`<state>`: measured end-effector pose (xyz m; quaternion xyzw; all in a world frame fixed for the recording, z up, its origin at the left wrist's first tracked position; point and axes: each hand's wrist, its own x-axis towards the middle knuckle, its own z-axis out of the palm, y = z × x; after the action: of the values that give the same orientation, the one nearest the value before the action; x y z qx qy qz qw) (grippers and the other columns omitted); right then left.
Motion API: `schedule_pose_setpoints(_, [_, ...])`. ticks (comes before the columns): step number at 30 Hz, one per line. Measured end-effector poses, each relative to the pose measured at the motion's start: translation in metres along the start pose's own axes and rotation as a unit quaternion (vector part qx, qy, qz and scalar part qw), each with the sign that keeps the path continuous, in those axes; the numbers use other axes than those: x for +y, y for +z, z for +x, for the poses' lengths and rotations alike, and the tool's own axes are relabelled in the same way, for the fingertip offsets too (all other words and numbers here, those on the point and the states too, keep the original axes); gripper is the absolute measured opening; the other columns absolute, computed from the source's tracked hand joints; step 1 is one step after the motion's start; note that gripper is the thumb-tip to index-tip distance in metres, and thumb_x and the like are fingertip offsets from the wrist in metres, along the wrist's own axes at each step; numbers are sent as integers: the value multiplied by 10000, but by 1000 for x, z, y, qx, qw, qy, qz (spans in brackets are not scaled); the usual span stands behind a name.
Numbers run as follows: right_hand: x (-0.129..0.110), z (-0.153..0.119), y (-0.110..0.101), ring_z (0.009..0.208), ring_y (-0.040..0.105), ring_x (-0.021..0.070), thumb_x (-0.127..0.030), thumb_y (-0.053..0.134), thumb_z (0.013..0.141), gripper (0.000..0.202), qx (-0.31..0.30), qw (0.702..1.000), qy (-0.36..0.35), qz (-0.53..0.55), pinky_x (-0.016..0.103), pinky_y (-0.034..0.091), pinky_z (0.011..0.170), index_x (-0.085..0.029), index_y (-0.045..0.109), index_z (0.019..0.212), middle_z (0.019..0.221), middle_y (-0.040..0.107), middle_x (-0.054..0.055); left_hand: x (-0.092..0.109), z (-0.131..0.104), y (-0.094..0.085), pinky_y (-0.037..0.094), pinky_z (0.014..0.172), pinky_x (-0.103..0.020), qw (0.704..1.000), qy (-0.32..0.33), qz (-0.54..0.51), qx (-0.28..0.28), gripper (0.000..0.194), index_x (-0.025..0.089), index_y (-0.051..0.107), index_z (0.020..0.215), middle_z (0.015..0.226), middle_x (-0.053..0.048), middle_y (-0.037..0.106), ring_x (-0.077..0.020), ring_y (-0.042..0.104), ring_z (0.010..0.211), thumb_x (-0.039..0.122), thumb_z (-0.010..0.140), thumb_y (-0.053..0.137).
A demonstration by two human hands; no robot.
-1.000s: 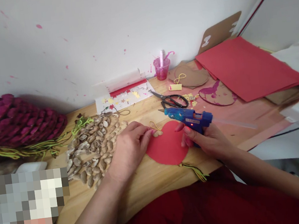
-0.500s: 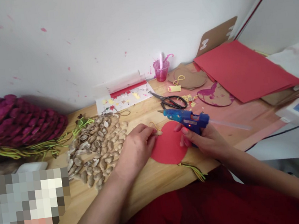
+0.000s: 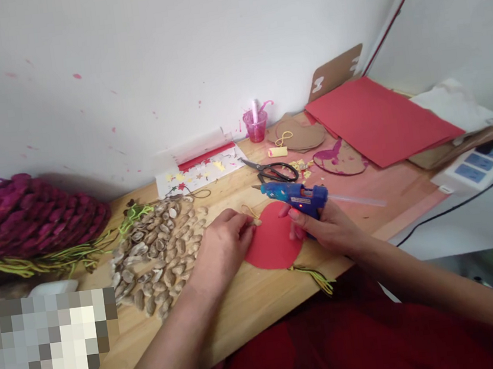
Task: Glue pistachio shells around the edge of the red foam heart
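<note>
My right hand (image 3: pixel 323 223) is wrapped round a blue glue gun (image 3: pixel 295 194), whose nozzle points left above the red paper disc (image 3: pixel 274 244). A small light glows on the gun's side, and a clear glue stick (image 3: pixel 358 199) sticks out of its back. At the disc's upper left edge, my left hand (image 3: pixel 230 237) pinches a small peanut shell piece (image 3: pixel 257 221), beside a yellow string loop (image 3: pixel 250 210). A yellow-green tassel (image 3: pixel 318 278) hangs from the disc's lower edge. Peanut shells (image 3: pixel 161 264) lie spread left of my left hand.
Black scissors (image 3: pixel 275 171) lie behind the glue gun. Further back are a pink-stained cup (image 3: pixel 256 126) and cardboard shapes (image 3: pixel 301 133). Red sheets (image 3: pixel 382 120) and a white power strip (image 3: pixel 476 168) are at the right; a purple bumpy craft (image 3: pixel 30 217) is at the left.
The view has shifted slightly, so the things at the right appear further left. Both hands keep their holds, with little movement relative to the red disc.
</note>
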<state>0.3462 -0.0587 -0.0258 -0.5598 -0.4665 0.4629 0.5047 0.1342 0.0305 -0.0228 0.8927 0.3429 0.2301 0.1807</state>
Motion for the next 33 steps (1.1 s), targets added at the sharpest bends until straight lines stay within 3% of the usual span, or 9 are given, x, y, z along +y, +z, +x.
schedule_pose_setpoints(3, [0, 0, 0, 563, 621, 171, -590, 670, 851, 396, 5, 1000, -4, 10, 315, 492, 581, -195, 646, 878, 541, 564, -48, 0, 1, 0, 502, 688, -272, 999, -27, -41, 4, 102, 184, 751, 898, 872, -58, 693, -162, 646, 744, 172, 858, 657])
schedule_pose_setpoints(6, [-2, -1, 0, 562, 613, 163, -616, 655, 857, 430, 10, 1000, -14, 19, 305, 486, 574, -189, 651, 908, 553, 584, -36, 1, 5, -4, 478, 610, -239, 967, -126, -221, 16, 105, 167, 756, 884, 784, -44, 687, -129, 595, 650, 240, 810, 741])
schedule_pose_setpoints(8, [-5, -5, -1, 569, 607, 154, -640, 639, 859, 460, 16, 999, -27, 23, 296, 488, 567, -188, 654, 943, 607, 619, -15, 2, 8, -10, 456, 543, -202, 885, -223, -409, 11, 233, 148, 752, 899, 719, -24, 670, -93, 545, 573, 321, 757, 818])
schedule_pose_setpoints(11, [-10, -17, -4, 536, 582, 136, -648, 621, 872, 482, 14, 999, -41, 27, 291, 485, 521, -186, 657, 1004, 747, 680, 36, 6, 11, -19, 454, 493, -148, 722, -312, -617, -14, 366, 127, 730, 838, 671, 5, 630, -58, 527, 546, 358, 631, 924])
schedule_pose_setpoints(12, [-12, -22, -5, 507, 560, 124, -645, 591, 894, 472, 13, 998, -43, 32, 285, 469, 494, -193, 652, 1016, 778, 688, 44, 7, 11, -22, 459, 486, -136, 688, -320, -651, -20, 375, 122, 715, 796, 661, 12, 616, -53, 530, 548, 347, 602, 944])
schedule_pose_setpoints(14, [-17, -32, -7, 481, 518, 106, -629, 550, 929, 441, -10, 997, -43, 57, 269, 426, 459, -209, 645, 1026, 817, 702, 54, 10, 11, -26, 469, 471, -123, 654, -321, -685, -29, 378, 117, 683, 731, 665, 13, 611, -45, 531, 546, 328, 580, 959])
schedule_pose_setpoints(20, [-34, -51, -4, 472, 478, 110, -625, 524, 945, 443, -71, 997, -35, 6, 258, 359, 449, -212, 639, 1055, 682, 685, 33, 15, 7, -27, 507, 493, -136, 647, -290, -702, -59, 358, 122, 665, 743, 663, 5, 616, -60, 557, 561, 331, 635, 935])
schedule_pose_setpoints(25, [-43, -53, 1, 459, 469, 113, -621, 521, 947, 415, -53, 996, -57, -35, 253, 364, 449, -220, 618, 988, 555, 614, -19, 16, 6, -27, 513, 497, -142, 666, -283, -688, -63, 361, 128, 661, 742, 663, -4, 629, -69, 568, 565, 354, 644, 926])
schedule_pose_setpoints(33, [-42, -60, 4, 502, 492, 122, -620, 490, 957, 416, -55, 993, -48, -93, 256, 414, 484, -219, 587, 908, 561, 542, -40, 19, 6, -29, 530, 483, -140, 667, -283, -687, -57, 377, 122, 672, 714, 647, -1, 643, -64, 573, 548, 346, 595, 951])
